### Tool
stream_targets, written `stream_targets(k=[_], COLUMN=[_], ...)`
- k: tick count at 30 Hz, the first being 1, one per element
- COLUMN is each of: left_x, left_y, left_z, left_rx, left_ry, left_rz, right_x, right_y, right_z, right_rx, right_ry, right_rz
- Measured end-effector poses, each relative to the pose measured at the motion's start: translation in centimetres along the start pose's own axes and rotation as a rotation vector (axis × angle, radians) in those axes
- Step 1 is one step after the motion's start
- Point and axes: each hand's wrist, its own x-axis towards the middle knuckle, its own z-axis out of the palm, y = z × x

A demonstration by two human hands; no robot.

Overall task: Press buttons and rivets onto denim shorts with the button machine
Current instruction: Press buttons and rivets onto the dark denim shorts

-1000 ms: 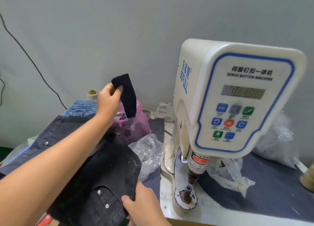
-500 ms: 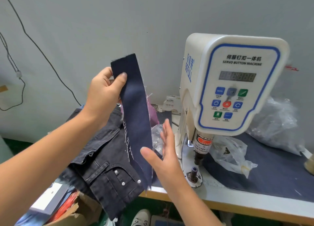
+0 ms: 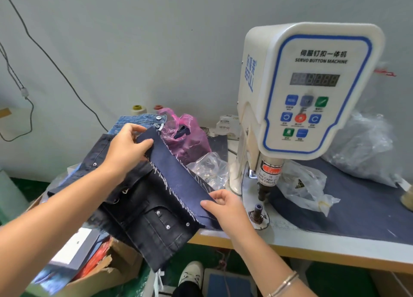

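Two hands hold a dark navy denim strip with white tacking stitches (image 3: 178, 176) taut over black denim shorts with silver rivets (image 3: 147, 214). Left hand (image 3: 126, 149) pinches the strip's far end at 10 o'clock; right hand (image 3: 225, 207) pinches the near end at 4 o'clock, thumb on top. The shorts lie on the left end of the counter (image 3: 335, 245), partly overhanging its edge, at 9 o'clock from the white servo button machine (image 3: 310, 89). Its lower metal die (image 3: 258, 212) stands just beside the right hand.

Judgement: the strip appears intended as a test or backing piece. Recommended: keep it flat and single-layered, centre the mark over the die, and hold fingertips well apart from the punch.
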Motion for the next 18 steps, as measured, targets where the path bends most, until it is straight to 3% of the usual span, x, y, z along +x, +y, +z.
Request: stream_targets(k=[3, 8, 14, 18], left_x=[1.5, 2.0, 2.6, 3.1], left_y=[-0.7, -2.3, -2.8, -2.7], left_z=[-0.3, 0.0, 0.2, 0.6], left_rx=[0.298, 0.460, 0.400, 0.310], left_ry=[0.027, -0.008, 0.012, 0.003], left_rz=[0.089, 0.090, 0.073, 0.033], right_x=[1.4, 1.8, 2.8, 3.2], right_y=[-0.5, 0.3, -0.3, -0.4], right_z=[0.0, 0.2, 0.2, 0.1], right_rx=[-0.290, -0.655, -0.587, -0.849], right_ry=[0.165, 0.216, 0.225, 0.248], right_rz=[-0.106, -0.246, -0.240, -0.271])
